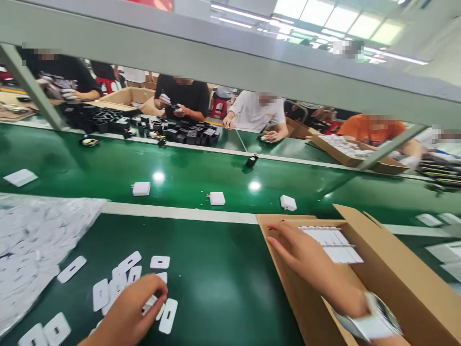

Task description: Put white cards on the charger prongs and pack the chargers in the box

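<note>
Over the loose white plates point(168, 316) on the green table, my left hand point(135, 307) has its fingers curled round a small white plate. More of these flat plates, each with a slot, lie beside and under it. My right hand point(297, 250) wears a watch at the wrist and reaches over the left part of an open cardboard box point(392, 269). Its fingers are apart and nothing shows in them. Rows of white pieces point(333, 243) stand inside the box, just right of that hand.
White chargers point(217, 198) sit spaced along the green belt point(180, 168) ahead. A clear plastic bag point(39, 245) of white parts lies at the left. Across the belt, several people work near black casings point(194, 132). A grey beam point(216, 57) crosses above.
</note>
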Demonstrator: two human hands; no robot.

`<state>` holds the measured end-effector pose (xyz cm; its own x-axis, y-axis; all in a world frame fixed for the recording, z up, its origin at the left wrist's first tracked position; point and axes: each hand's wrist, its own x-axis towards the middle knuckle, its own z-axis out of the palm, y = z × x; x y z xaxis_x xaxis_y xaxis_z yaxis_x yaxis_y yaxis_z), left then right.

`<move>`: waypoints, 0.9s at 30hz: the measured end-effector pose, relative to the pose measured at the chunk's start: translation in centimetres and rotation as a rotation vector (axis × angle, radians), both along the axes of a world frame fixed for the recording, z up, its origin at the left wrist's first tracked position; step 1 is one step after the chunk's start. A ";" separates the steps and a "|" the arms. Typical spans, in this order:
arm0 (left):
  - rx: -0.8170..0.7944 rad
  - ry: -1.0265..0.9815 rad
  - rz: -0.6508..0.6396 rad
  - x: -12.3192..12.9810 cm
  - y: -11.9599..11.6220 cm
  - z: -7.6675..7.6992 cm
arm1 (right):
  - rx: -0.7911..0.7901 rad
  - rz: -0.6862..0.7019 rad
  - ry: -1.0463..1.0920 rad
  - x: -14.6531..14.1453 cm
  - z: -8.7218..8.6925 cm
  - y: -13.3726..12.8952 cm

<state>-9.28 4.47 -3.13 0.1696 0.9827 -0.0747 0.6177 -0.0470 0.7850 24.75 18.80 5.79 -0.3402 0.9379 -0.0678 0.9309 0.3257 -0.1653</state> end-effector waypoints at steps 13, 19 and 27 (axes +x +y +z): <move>-0.294 0.199 0.140 -1.5 8.7 -1.6 | -0.121 0.195 0.038 -15.7 -9.6 16.3; -0.430 -0.461 0.403 -1.4 9.6 -1.0 | -0.166 0.173 0.528 -14.1 -9.3 10.8; -0.603 -1.194 0.434 0.7 10.4 0.9 | -0.117 0.290 0.861 -16.8 -9.0 -0.7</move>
